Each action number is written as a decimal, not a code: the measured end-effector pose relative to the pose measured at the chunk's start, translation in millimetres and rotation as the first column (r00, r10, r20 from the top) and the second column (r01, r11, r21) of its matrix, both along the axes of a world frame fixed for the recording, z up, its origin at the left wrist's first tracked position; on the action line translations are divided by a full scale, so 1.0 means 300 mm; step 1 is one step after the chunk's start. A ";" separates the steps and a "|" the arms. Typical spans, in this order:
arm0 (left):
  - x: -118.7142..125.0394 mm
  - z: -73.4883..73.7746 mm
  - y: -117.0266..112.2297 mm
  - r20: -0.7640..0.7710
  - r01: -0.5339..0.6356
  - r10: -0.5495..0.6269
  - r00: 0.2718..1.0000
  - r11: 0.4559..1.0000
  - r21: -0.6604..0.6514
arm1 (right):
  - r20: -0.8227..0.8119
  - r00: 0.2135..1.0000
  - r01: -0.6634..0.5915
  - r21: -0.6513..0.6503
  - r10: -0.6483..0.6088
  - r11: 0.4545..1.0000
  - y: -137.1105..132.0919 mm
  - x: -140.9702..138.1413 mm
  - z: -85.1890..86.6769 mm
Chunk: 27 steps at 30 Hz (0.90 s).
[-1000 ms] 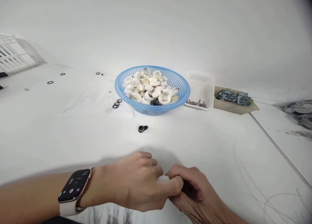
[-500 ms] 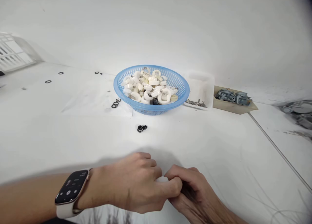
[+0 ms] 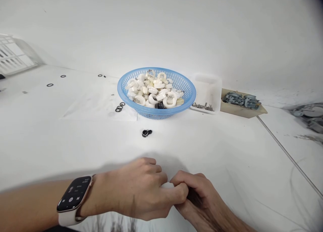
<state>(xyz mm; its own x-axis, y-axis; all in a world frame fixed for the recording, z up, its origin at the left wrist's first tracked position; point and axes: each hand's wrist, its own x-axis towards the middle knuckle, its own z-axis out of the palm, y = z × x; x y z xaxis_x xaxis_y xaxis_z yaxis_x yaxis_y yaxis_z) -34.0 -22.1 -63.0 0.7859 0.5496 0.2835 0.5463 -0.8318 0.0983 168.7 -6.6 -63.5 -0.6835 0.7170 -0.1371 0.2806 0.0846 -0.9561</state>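
Observation:
Close together at the bottom centre, my two hands work on a small white plastic piece [image 3: 167, 185], most of it hidden by the fingers. My left hand [image 3: 143, 189], with a watch [image 3: 75, 194] on its wrist, is closed with thumb and finger around the piece. My right hand [image 3: 198, 195] is also closed, its bent fingers pressed against the same piece and the left thumb. A small black part with a metal ring [image 3: 146, 133] lies on the white table beyond the hands.
A blue basket [image 3: 156, 111] heaped with white ring-shaped parts stands behind. Right of it are a white tray [image 3: 209, 90] with metal pins and a beige box [image 3: 241, 113] of metal parts. Black rubber rings [image 3: 118, 109] lie left, near a white rack [image 3: 17, 62].

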 end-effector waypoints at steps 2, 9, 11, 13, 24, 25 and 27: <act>-0.001 0.001 0.001 -0.003 -0.003 0.003 1.000 1.000 -0.012 | -0.004 1.000 0.001 -0.003 -0.001 1.000 -0.002 -0.001 0.001; 0.004 0.006 0.000 -0.002 -0.017 0.017 1.000 1.000 -0.004 | 0.012 1.000 0.022 -0.011 -0.022 1.000 -0.007 -0.001 0.001; 0.005 0.007 0.000 -0.004 -0.014 0.014 1.000 1.000 0.004 | 0.002 1.000 0.021 -0.008 -0.021 1.000 -0.006 0.000 0.000; 0.006 0.006 0.000 -0.016 -0.005 0.005 1.000 1.000 -0.007 | 0.002 1.000 0.016 0.000 -0.016 1.000 -0.004 0.001 0.000; 0.001 0.003 0.009 -0.023 0.020 -0.020 1.000 1.000 -0.015 | 0.031 0.999 0.014 0.038 -0.015 0.999 -0.006 -0.003 0.011; 0.001 0.004 0.008 -0.024 0.019 -0.019 1.000 1.000 -0.013 | 0.034 0.999 0.012 0.039 -0.013 0.999 -0.006 -0.002 0.011; 0.001 0.006 0.007 -0.025 0.015 -0.015 1.000 1.000 -0.011 | 0.036 0.999 0.007 0.040 -0.008 0.999 -0.007 0.001 0.010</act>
